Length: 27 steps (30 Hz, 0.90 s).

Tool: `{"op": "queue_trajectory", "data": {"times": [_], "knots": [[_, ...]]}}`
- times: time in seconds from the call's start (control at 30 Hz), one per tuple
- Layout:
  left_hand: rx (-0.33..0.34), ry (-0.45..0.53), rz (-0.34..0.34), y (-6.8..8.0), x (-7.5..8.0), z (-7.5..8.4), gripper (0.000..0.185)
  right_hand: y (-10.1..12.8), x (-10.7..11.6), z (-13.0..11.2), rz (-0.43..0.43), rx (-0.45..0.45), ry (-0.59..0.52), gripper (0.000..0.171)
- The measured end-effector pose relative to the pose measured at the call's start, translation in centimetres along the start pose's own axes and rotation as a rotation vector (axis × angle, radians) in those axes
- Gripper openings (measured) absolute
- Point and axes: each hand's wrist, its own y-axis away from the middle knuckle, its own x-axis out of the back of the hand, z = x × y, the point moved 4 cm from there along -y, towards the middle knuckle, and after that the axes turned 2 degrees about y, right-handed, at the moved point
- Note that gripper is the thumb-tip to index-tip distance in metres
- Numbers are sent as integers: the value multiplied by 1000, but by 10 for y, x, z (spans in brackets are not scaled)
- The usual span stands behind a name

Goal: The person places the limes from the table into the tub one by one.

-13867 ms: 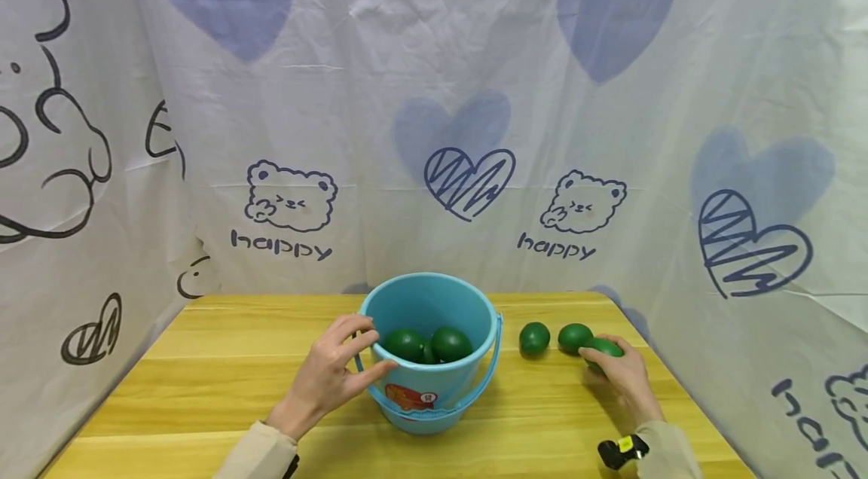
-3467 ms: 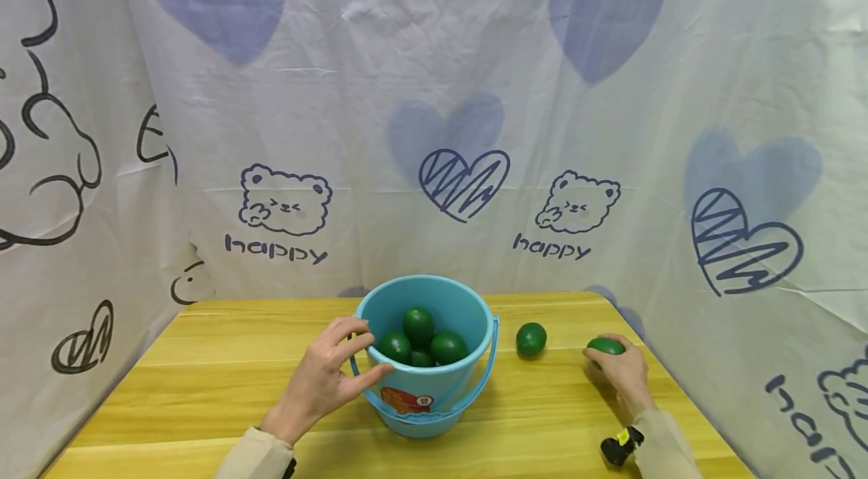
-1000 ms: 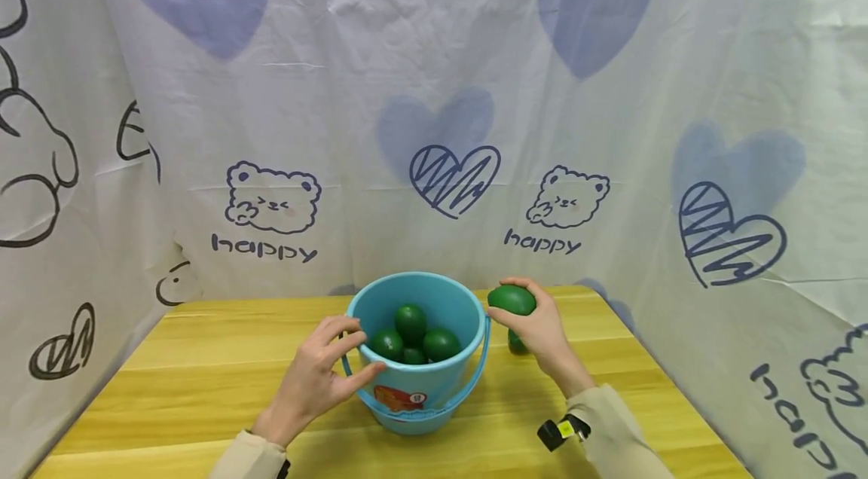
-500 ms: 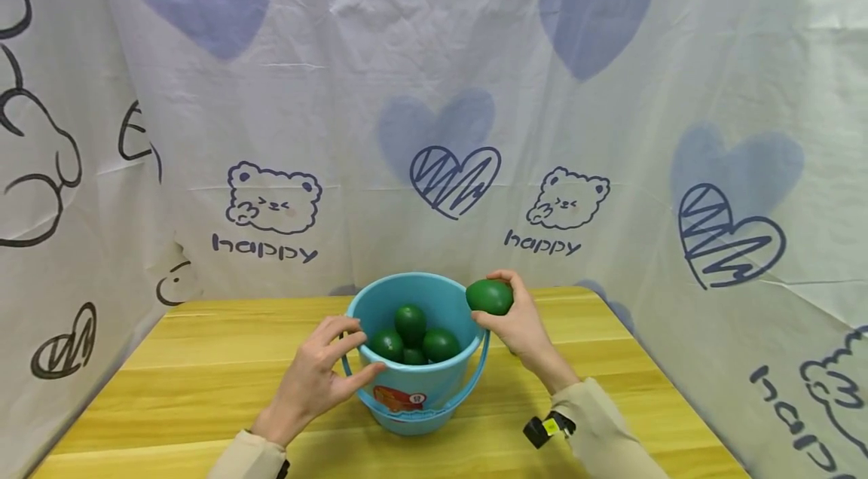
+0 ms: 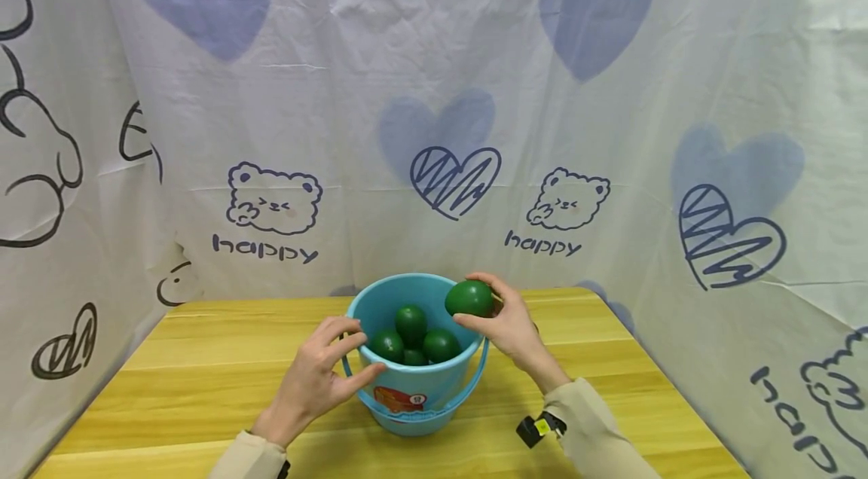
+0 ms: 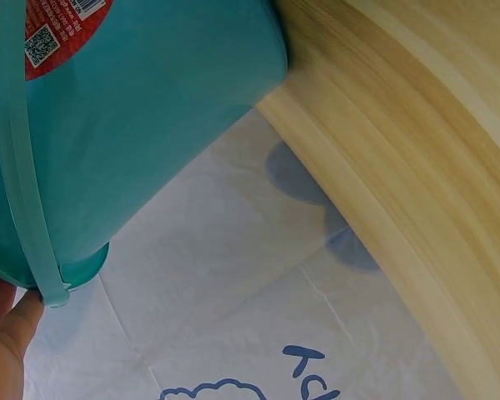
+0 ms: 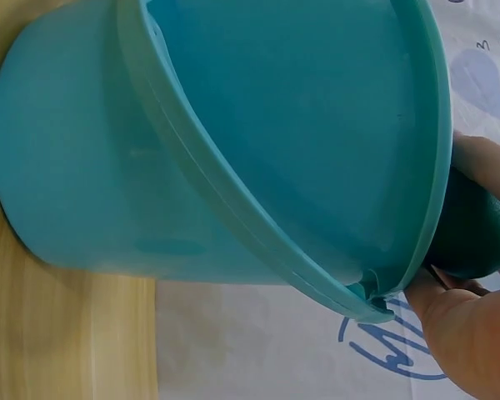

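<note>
Head view: the right hand has its fingers curled round a green fruit, holding it above the right rim of the blue bucket, which stands on the wooden table with more green fruits inside. The left hand rests on the bucket's left side, thumb on the wall and fingers hooked over the rim. In the right wrist view the held fruit shows just outside the rim.

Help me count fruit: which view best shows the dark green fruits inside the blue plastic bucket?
The head view: the dark green fruits lie visible inside the blue plastic bucket. The wrist views show only its walls, no fruit inside.
</note>
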Motion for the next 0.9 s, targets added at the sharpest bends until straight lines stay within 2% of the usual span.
{"op": "queue_trajectory", "data": {"times": [0.23,0.47,0.6,0.9], "knots": [[-5,-2,6,1,0,-1,35,1,-2,-2,-60,33,23,65],[-7,-8,6,1,0,-1,36,1,-3,-2,-97,68,-87,56],[-13,-14,10,1,0,-1,35,1,-1,-1,-66,66,-86,46],[-9,-19,7,1,1,-1,35,1,11,12,92,24,-64,30]]}}
